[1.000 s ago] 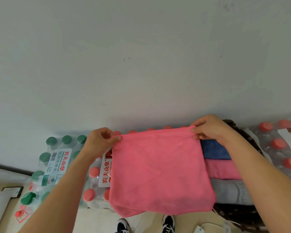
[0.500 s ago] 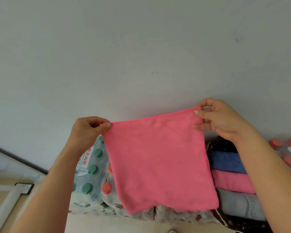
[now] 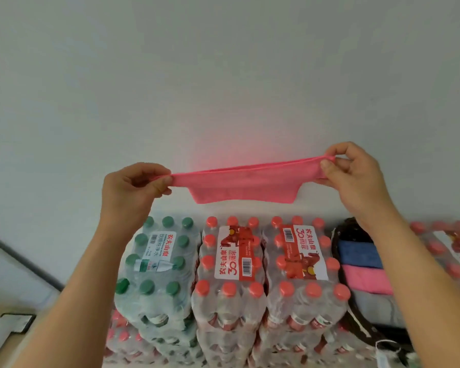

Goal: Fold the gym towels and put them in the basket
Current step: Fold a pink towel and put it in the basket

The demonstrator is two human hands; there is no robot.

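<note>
Left hand (image 3: 136, 189): pinches one top corner of the pink towel (image 3: 246, 188) between thumb and forefinger, at about 9 o'clock of the cloth.
Right hand (image 3: 352, 173): pinches the opposite top corner the same way, at about 3 o'clock, a little higher than the left.
Pink towel: held in the air in front of the pale wall (image 3: 223, 75), stretched taut between the two hands, so only a shallow band of it shows under the top edge. Two layers seem to run along that edge, so it looks already doubled once; I cannot be sure.
Why held so: pulling the corners apart likely squares the edges and takes out slack, so the next fold lands straight.
Basket (image 3: 343, 296): dark, at about 4 o'clock from the towel, partly behind the right forearm. It sits just beside the packs of bottles.
Towels in the basket: a blue one (image 3: 359, 253), a pink one (image 3: 367, 281) and a grey one (image 3: 372, 306), folded and ranged side by side, which suggests the task is well along.
Red-capped packs (image 3: 266, 266): shrink-wrapped bottles directly below the towel, at 6 o'clock.
Green-capped pack (image 3: 157, 261): at about 7 o'clock, under the left wrist.
Next move, as a guess: bring the corners together for another fold, then carry the towel down toward 4 o'clock into the basket.
</note>
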